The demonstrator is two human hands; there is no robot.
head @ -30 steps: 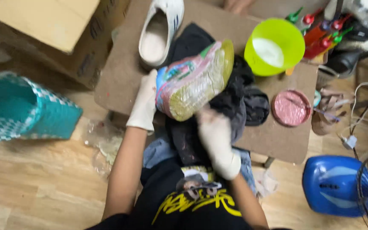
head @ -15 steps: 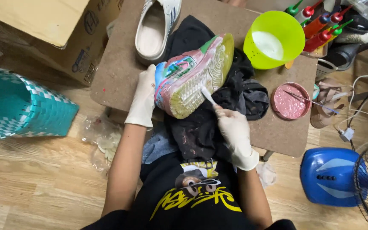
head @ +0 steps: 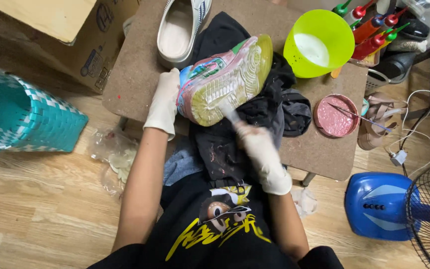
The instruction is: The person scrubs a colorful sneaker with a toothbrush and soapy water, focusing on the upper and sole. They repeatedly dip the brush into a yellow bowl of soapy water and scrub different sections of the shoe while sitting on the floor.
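Having slid down from mid-sole, the gloved right hand (head: 260, 149) is pinching a small brush (head: 230, 115) against the heel of the colourful sneaker (head: 225, 79) (sole up on dark cloth (head: 255, 107)), while the left hand (head: 164, 102) is wrapping its heel end, suggesting scrubbing is progressing.

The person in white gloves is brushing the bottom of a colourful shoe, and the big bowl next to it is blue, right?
Not quite: the bowl is bright green, not blue, as the head view shows. The rest holds: the gloved left hand steadies the colourful shoe while the gloved right hand works a brush on its sole.
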